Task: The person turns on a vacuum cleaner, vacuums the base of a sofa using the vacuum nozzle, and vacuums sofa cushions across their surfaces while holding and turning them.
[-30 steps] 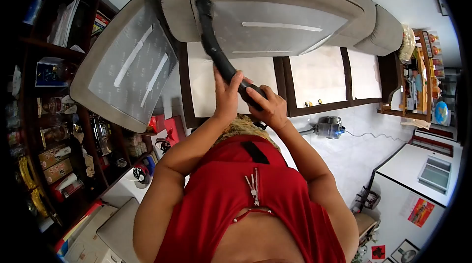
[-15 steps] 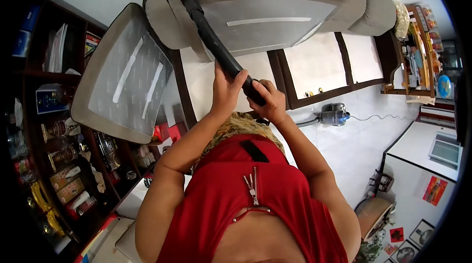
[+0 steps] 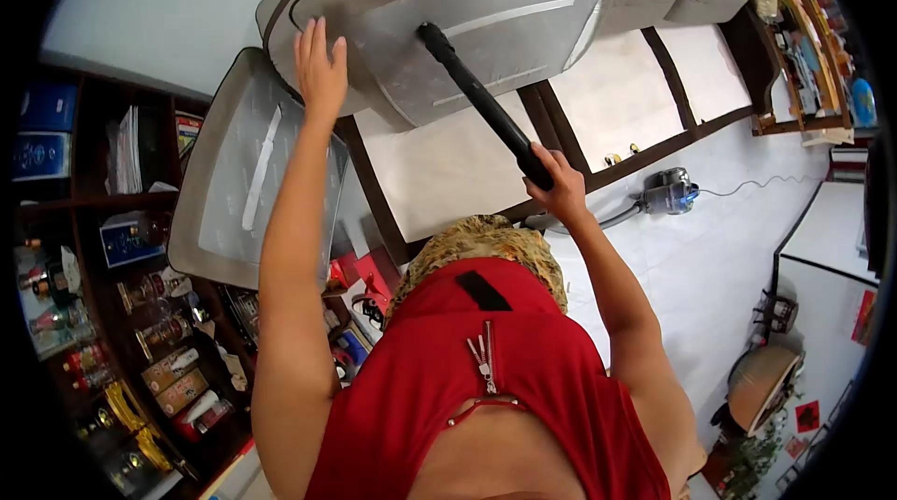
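My right hand (image 3: 559,186) is wrapped round the lower end of a black vacuum wand (image 3: 491,110). The wand's far tip rests at the grey underside of a tilted sofa cushion (image 3: 505,19), beside a white strip. Up at the cushion's left edge, my left hand (image 3: 320,70) has its fingers stretched out and holds nothing; whether it touches the cushion I cannot tell. A second cushion (image 3: 229,192) leans at the left, its grey underside showing. Below the cushions is the sofa base (image 3: 439,164), with pale panels in a dark frame.
A vacuum cleaner body (image 3: 669,192) with a hose and cord stands on the floor (image 3: 663,266) at the right. Dark shelves (image 3: 84,201) full of bottles and boxes line the left. A wooden rack (image 3: 813,42) stands at the far right.
My left hand has let go of the wand and moved up and left to the cushion's edge. The wand's tip has shifted right along the underside. The view has turned.
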`<state>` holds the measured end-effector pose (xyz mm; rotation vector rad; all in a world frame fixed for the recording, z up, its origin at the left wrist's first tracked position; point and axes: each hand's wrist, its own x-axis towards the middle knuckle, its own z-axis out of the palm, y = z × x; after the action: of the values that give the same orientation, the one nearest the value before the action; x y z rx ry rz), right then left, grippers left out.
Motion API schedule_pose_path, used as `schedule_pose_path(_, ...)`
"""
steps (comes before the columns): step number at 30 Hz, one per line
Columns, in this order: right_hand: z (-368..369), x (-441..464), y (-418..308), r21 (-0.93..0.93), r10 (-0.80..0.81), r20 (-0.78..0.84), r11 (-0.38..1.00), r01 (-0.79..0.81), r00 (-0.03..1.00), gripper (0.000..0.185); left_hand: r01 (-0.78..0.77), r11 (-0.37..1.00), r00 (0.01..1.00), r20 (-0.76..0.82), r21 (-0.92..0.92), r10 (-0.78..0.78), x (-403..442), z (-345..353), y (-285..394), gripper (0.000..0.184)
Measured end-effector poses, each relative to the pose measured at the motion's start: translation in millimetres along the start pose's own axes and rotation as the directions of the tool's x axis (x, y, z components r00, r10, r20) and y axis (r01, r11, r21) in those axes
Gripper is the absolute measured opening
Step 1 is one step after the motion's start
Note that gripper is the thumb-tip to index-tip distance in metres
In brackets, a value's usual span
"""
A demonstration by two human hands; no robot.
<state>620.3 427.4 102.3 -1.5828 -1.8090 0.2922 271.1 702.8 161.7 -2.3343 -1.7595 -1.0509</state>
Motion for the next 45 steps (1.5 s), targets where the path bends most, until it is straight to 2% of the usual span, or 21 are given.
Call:
schedule_pose_path(1,-4.7,-4.8,-5.5,0.049,0.042,-0.008,0.998,-0.041,0.999,0.070,-0.117,0.986,0.993,-0.004,0.122,0.119,15.2,6.7,-6.0,0.056)
schedule_pose_path(2,-9.8,-7.8,-10.0,0.098,0.084,-0.015,0.992,-0.082,0.996,0.071,-0.163,0.962,0.986,0.053,0.220,0.155,28.2,13.0,-11.0,0.057)
schedule_pose_path(5,-16.1,-6.3,-33.9,0.257,0.078,-0.210,0.966,-0.022,0.975,0.072,-0.295,0.852,0.947,0.250,0.433,0.201,62.5,31.7,-18.7,0.062)
schedule_pose_path(7,-11.3,-6.1,-39.9,0.409,0.233,-0.205,0.903,-0.133,0.951,0.073,-0.286,0.858,0.909,0.403,0.427,0.103,76.7,46.3,-23.5,0.068)
schedule_pose_path(9,-5.2,-1.8,-37.1,0.547,0.369,-0.160,0.805,-0.229,0.916,0.074,-0.226,0.877,0.904,0.427,0.424,0.026,87.0,57.8,-25.0,0.071)
schedule_pose_path(10,-1.1,-1.8,-32.9,0.606,0.448,-0.087,0.733,-0.310,0.890,0.075,-0.195,0.883,0.899,0.438,0.427,-0.013,93.8,64.2,-31.2,0.073)
schedule_pose_path(13,20.8,-12.0,-8.1,0.529,0.457,-0.098,0.776,-0.342,0.884,0.074,-0.238,0.895,0.871,0.490,0.378,0.025,115.8,72.2,-54.7,0.075)
schedule_pose_path(14,25.4,-19.1,-0.2,0.498,0.463,-0.111,0.792,-0.354,0.879,0.074,-0.239,0.878,0.850,0.526,0.414,-0.016,122.8,70.5,-53.3,0.077)
schedule_pose_path(18,32.4,-43.0,12.4,0.398,0.447,-0.117,0.839,-0.371,0.887,0.074,-0.323,0.877,0.827,0.557,0.356,0.079,137.9,76.0,-67.8,0.082)
schedule_pose_path(21,30.0,-42.4,2.3,0.550,0.534,-0.222,0.759,-0.347,0.816,0.075,-0.326,0.866,0.813,0.580,0.378,0.053,138.8,73.6,-60.8,0.084)
schedule_pose_path(22,26.8,-38.5,-3.4,0.615,0.592,-0.261,0.711,-0.342,0.762,0.075,-0.327,0.870,0.810,0.584,0.370,0.056,138.7,72.9,-59.6,0.084)
schedule_pose_path(23,26.9,-32.3,-1.4,0.627,0.599,-0.360,0.723,-0.290,0.716,0.076,-0.325,0.874,0.808,0.587,0.361,0.058,138.0,72.2,-58.7,0.085)
schedule_pose_path(25,11.6,-9.1,-3.0,0.866,0.768,-0.235,0.443,-0.230,0.595,0.078,-0.318,0.882,0.801,0.596,0.349,0.053,136.0,70.5,-55.5,0.086)
schedule_pose_path(27,8.0,14.4,12.5,0.908,0.790,-0.268,0.398,-0.128,0.552,0.082,-0.308,0.889,0.795,0.606,0.340,0.043,135.8,68.8,-52.1,0.087)
schedule_pose_path(30,7.6,38.2,28.2,0.974,0.837,-0.174,0.225,-0.036,0.519,0.081,-0.310,0.893,0.801,0.596,0.326,0.060,133.9,71.5,-54.8,0.089)
schedule_pose_path(33,31.5,31.0,23.1,0.974,0.821,-0.165,0.222,-0.040,0.546,0.081,-0.300,0.881,0.797,0.604,0.365,0.021,134.4,72.5,-50.9,0.092)
schedule_pose_path(37,67.4,-6.2,-5.6,0.901,0.793,-0.094,0.325,-0.288,0.602,0.080,-0.305,0.873,0.795,0.607,0.381,0.013,138.3,76.4,-51.3,0.093)
schedule_pose_path(39,81.2,-21.1,-18.3,0.788,0.715,-0.142,0.501,-0.359,0.685,0.079,-0.302,0.869,0.792,0.611,0.393,-0.001,141.2,75.8,-50.1,0.094)
schedule_pose_path(41,91.3,-32.1,-20.1,0.767,0.655,-0.167,0.556,-0.321,0.737,0.079,-0.321,0.867,0.783,0.622,0.380,0.016,145.3,76.6,-53.3,0.095)
schedule_pose_path(43,80.6,-35.2,-18.0,0.831,0.714,-0.068,0.427,-0.357,0.697,0.078,-0.344,0.859,0.776,0.630,0.381,0.031,147.5,76.7,-57.1,0.096)
schedule_pose_path(45,69.4,-30.4,-11.7,0.801,0.726,-0.254,0.528,-0.282,0.639,0.078,-0.372,0.842,0.769,0.637,0.390,0.045,148.2,75.7,-59.1,0.096)
